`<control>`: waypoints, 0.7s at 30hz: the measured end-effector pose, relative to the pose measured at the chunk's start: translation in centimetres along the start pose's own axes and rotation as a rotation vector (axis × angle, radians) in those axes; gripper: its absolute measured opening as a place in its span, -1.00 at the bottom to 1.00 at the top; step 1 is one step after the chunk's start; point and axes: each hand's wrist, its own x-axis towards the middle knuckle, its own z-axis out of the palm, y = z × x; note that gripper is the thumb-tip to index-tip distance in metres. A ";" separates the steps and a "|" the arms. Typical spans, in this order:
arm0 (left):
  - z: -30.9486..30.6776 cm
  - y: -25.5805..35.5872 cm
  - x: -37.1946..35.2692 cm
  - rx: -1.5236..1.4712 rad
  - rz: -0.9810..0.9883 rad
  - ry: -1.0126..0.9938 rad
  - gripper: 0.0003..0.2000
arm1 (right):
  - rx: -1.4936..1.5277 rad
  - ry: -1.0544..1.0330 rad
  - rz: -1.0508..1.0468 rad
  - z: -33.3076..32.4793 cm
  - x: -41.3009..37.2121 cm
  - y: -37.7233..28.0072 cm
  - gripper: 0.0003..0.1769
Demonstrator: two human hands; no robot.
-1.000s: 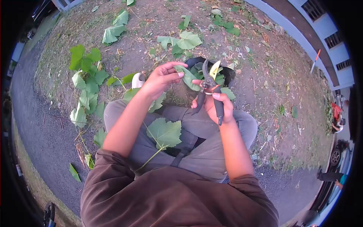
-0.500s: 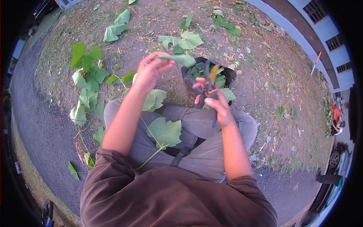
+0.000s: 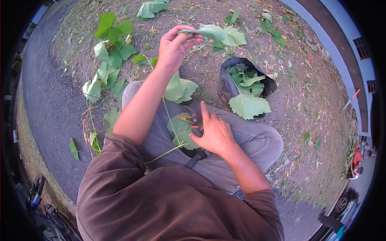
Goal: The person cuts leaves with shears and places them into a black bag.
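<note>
Item 1, pruning shears (image 3: 195, 119), one pair, dark with a yellow blade: we find them on the lap (image 3: 249, 138), just left of the right hand (image 3: 215, 132) and partly beneath it; the blade end points left, and the handles run in under the fingers, so we cannot read the whole long axis

Nearer hand to item 1: the right, by far; we note its fingers spread, the index stretched forward and the thumb set wide; whether any of them touches the handles, we cannot tell

Item 2, lobed green leaf (image 3: 211, 31), one: we record it raised in front, pinched at its left end between thumb and fingers of the left hand (image 3: 173, 47); its long axis runs out rightward from the fingertips, well apart from the shears

Item 3, dark bag (image 3: 226, 84), holding loose leaves (image 3: 241, 70): we place it ahead of the right hand, one broad leaf (image 3: 249, 105) hanging over its near rim

Item 4, green stem (image 3: 165, 154), one, lying across the lap, with a flat leaf (image 3: 177, 130) partly under the shears' blade

Item 5, leafy vine (image 3: 108, 60), on the ground left of the left forearm

Markings: we can read no brand, label or writing anywhere in view
</note>
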 end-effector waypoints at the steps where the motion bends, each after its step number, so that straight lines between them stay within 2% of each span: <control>1: 0.3 -0.2 -0.2 -0.001 -0.003 0.003 -0.84 | -0.043 -0.012 0.006 0.0 -0.2 -0.3 0.21; 3: 1.1 -0.6 -0.8 0.080 -0.024 -0.159 -0.84 | -0.009 -0.026 0.007 -0.2 -0.6 -1.0 0.20; 5: 1.7 -0.9 -1.2 0.113 -0.062 -0.204 -0.82 | 0.030 -0.041 0.007 0.0 -0.5 -0.8 0.19; 7: 2.1 -1.6 -1.6 0.103 -0.115 -0.305 -0.81 | 0.101 -0.146 -0.063 -0.2 0.1 -0.8 0.14; 8: 2.2 -1.8 -1.7 0.106 -0.143 -0.350 -0.81 | 0.116 -0.191 0.027 -1.1 0.2 -0.3 0.11; 9: 2.5 -1.9 -1.9 0.104 -0.147 -0.364 -0.81 | 0.054 -0.135 0.058 -2.0 0.3 0.4 -0.09; 11: 3.0 -2.4 -2.4 0.142 -0.223 -0.345 -0.80 | 0.174 0.347 -0.112 -1.4 0.4 3.9 -0.37; 13: 3.3 -3.0 -2.9 0.132 -0.245 -0.356 -0.80 | 0.401 0.669 -0.083 -4.4 -0.2 4.1 -0.60; 14: 3.6 -3.2 -3.2 0.125 -0.295 -0.355 -0.80 | 0.398 0.677 -0.080 -4.8 0.1 4.5 -0.60; 16: 4.5 -3.3 -3.8 0.134 -0.369 -0.371 -0.79 | 0.468 1.028 -0.068 -5.2 0.7 5.5 -0.57; 17: 4.8 -3.5 -3.9 0.130 -0.373 -0.389 -0.79 | 0.463 1.043 -0.056 -5.2 0.7 5.7 -0.57; 19: 5.0 -4.1 -4.3 0.103 -0.382 -0.428 -0.82 | 0.649 1.011 -0.031 -5.3 0.7 5.8 -0.60; 21: 4.9 -4.4 -4.4 0.091 -0.373 -0.461 -0.82 | 0.558 1.000 -0.097 -4.5 1.4 7.1 -0.60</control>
